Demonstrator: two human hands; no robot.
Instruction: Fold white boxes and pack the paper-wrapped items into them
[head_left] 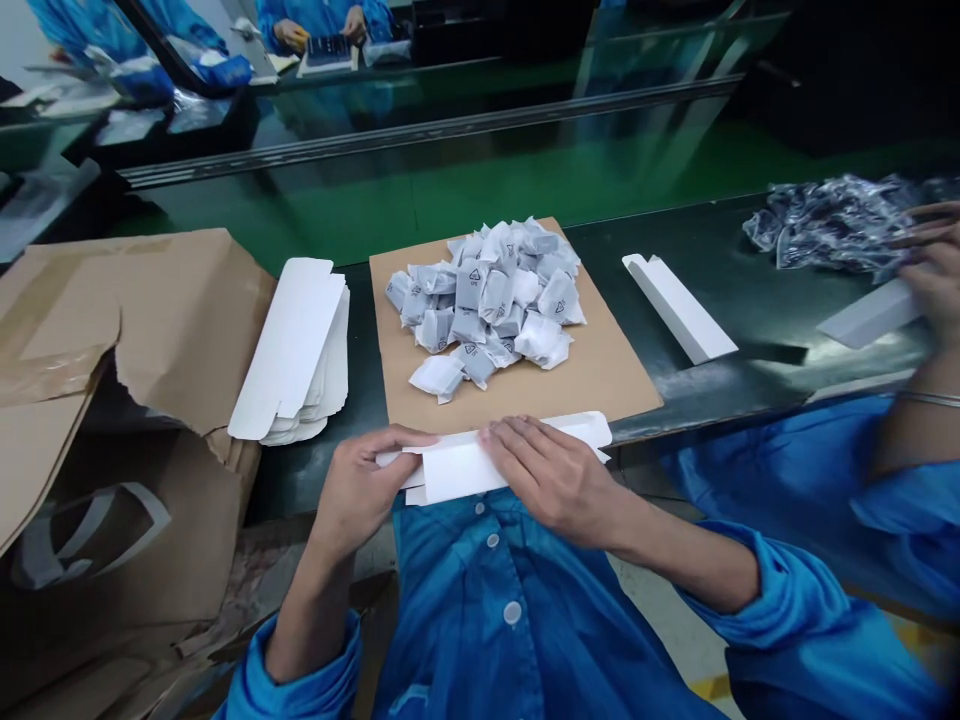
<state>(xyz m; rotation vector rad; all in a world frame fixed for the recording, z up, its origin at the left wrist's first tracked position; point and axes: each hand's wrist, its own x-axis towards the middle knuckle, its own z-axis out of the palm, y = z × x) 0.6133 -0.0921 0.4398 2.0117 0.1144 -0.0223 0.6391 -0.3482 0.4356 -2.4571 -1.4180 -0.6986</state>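
Note:
In front of my body, at the table's near edge, I hold a partly folded white carton (461, 468) with loose end flaps. My left hand (365, 480) is closed on its left end, thumb and fingers pinching a flap. My right hand (551, 470) is closed over the carton's middle and right part, fingers pressed together on its upper panel. Just beyond lies a brown cardboard sheet (615, 375) carrying a heap of small white printed packets (491, 295). A stack of flat white carton blanks (289, 340) lies left of the sheet.
A large brown cardboard box (150, 310) stands open at left. Right of the sheet lies a folded white carton (679, 305). Farther right are clear plastic bags (832, 225) and a co-worker's hand (934, 280) holding another white carton (874, 313). People in blue work across the line.

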